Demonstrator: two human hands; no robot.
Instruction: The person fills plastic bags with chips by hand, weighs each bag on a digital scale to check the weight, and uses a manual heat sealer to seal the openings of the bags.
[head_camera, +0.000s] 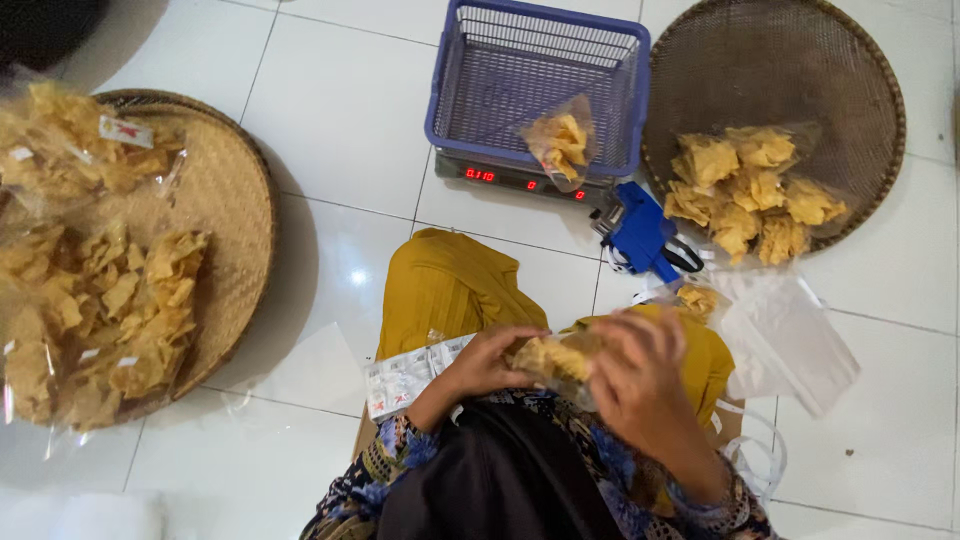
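Note:
Both my hands hold a small clear bag of yellow fried chips (556, 357) over my lap. My left hand (484, 364) grips its left side, fingers curled over the top. My right hand (640, 380) covers its right side, hiding much of the bag. A strip of white labels (405, 377) lies across my yellow-clad knee, just left of my left hand.
A blue wire basket (455, 110) on a digital scale (520, 180) holds one chip bag (560, 142). A round woven tray (780, 60) at right carries loose chips (745, 185); another tray (235, 215) at left bears filled bags (95, 290). A blue label gun (640, 235) and empty plastic bags (790, 340) lie nearby.

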